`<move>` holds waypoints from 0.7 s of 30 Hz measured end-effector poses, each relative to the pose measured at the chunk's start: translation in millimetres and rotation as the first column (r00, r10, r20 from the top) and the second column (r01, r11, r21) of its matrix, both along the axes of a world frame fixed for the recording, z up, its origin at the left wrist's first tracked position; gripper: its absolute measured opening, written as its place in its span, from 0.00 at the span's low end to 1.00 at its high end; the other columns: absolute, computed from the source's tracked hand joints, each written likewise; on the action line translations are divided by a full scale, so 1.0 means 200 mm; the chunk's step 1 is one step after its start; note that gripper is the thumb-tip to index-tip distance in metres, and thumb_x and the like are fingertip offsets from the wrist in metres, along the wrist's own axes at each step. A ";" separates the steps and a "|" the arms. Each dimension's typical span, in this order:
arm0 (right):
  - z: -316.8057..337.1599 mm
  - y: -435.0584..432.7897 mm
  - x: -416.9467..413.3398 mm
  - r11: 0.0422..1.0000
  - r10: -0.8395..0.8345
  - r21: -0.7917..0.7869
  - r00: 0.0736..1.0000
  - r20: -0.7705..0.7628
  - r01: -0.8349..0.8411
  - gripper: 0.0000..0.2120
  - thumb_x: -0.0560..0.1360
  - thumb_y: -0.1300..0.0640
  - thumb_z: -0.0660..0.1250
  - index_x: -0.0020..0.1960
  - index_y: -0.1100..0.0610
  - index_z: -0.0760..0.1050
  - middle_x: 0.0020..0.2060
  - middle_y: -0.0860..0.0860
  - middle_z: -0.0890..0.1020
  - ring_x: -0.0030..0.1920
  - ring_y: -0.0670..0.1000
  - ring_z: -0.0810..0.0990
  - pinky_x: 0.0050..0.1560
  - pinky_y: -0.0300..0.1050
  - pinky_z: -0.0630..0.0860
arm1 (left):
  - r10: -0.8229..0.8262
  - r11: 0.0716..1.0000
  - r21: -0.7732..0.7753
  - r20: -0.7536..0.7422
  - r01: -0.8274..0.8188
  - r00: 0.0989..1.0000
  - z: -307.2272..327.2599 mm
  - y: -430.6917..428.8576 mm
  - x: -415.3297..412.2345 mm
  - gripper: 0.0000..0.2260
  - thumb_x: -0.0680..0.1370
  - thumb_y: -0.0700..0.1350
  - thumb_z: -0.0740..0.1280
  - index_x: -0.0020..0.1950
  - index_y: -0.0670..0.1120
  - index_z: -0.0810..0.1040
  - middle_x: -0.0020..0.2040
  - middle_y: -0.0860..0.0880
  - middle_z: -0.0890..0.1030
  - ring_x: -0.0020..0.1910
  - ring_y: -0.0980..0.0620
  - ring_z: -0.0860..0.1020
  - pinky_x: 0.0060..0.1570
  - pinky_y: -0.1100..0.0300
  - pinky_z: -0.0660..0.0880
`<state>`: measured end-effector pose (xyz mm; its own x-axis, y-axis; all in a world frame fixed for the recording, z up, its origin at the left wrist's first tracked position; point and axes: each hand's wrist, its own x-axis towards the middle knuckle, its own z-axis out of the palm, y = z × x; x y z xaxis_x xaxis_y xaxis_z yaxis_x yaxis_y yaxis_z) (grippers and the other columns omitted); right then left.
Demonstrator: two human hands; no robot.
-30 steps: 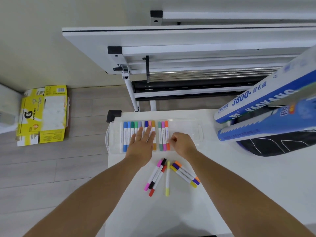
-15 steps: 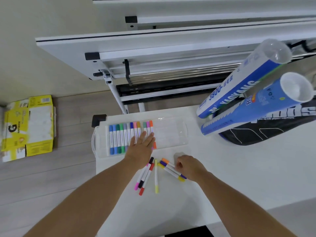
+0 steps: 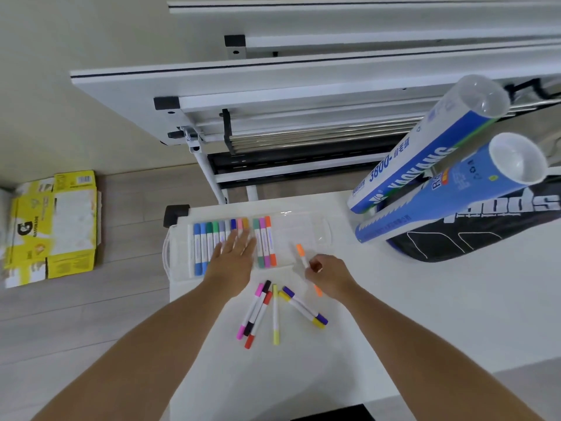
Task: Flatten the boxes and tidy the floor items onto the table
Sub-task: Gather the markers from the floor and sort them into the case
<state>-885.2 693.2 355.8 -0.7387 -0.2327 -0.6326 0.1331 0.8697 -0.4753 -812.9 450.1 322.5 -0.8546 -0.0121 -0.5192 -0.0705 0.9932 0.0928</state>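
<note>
Left hand (image 3: 232,256): lay flat with fingers straight and a little spread, pressing down on the marker row in the case, over at the far left part of the table.
Right hand (image 3: 329,276): curled up, thumb and fingertips pinching the orange marker around its middle, just right of the case's near edge.
Orange marker (image 3: 300,252): stuck out of the right hand both ways, one orange cap aimed far toward the case, the other poking out on the near side. Honestly couldn't tell if it touched the table.
Clear case (image 3: 321,235): see-through plastic, sat along the far left edge of the table with a loop handle on its left end.
Markers in case (image 3: 202,249): lined up side by side, with blues and greens left of the left hand. A green, pink and orange trio (image 3: 264,247) sat just right of it.
Loose markers (image 3: 267,311): fanned out on the table near the case, between the two forearms. Pink, black, red, yellow and purple caps, some touching.
Table (image 3: 425,314): white, held all of the above.
Yellow box (image 3: 54,229): already flattened, lay on the wood floor (image 3: 76,314) at the far left, well apart from the table.
Blue tubes (image 3: 425,153): two of them, propped tilted on a black bag (image 3: 470,235) at the far right of the table.
</note>
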 end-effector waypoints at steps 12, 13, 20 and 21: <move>-0.05 -0.26 -0.21 0.990 -0.117 -0.076 0.993 0.003 0.117 0.10 0.75 0.53 0.70 0.48 0.60 0.80 0.42 0.54 0.83 0.42 0.52 0.80 0.45 0.43 0.76 | 0.096 0.993 0.068 0.022 -0.097 0.995 -0.05 0.01 0.04 0.24 0.85 0.59 0.42 0.78 0.64 0.34 0.77 0.51 0.27 0.77 0.44 0.29 0.77 0.39 0.42; -0.06 -0.29 -0.22 0.989 -0.133 -0.062 0.991 0.008 0.133 0.10 0.75 0.52 0.70 0.48 0.60 0.81 0.42 0.54 0.83 0.41 0.51 0.79 0.43 0.41 0.75 | 0.095 0.993 0.064 0.022 -0.096 0.995 -0.05 0.01 0.05 0.24 0.84 0.61 0.42 0.77 0.65 0.34 0.77 0.51 0.26 0.76 0.43 0.28 0.77 0.38 0.41; -0.14 -0.46 -0.25 0.997 -0.081 0.015 0.997 0.020 0.081 0.10 0.76 0.48 0.70 0.44 0.55 0.80 0.38 0.49 0.81 0.36 0.45 0.77 0.35 0.37 0.71 | 0.100 0.993 0.055 0.007 -0.100 0.995 -0.09 0.02 0.06 0.26 0.83 0.63 0.44 0.77 0.66 0.33 0.76 0.50 0.23 0.73 0.44 0.23 0.76 0.37 0.38; -0.15 -0.47 -0.25 0.997 -0.068 0.027 0.998 0.015 0.068 0.10 0.76 0.48 0.70 0.44 0.54 0.79 0.38 0.48 0.80 0.35 0.45 0.76 0.34 0.36 0.69 | 0.103 0.993 0.056 0.010 -0.103 0.995 -0.09 0.02 0.06 0.26 0.83 0.63 0.44 0.77 0.65 0.33 0.76 0.50 0.23 0.73 0.44 0.23 0.76 0.37 0.38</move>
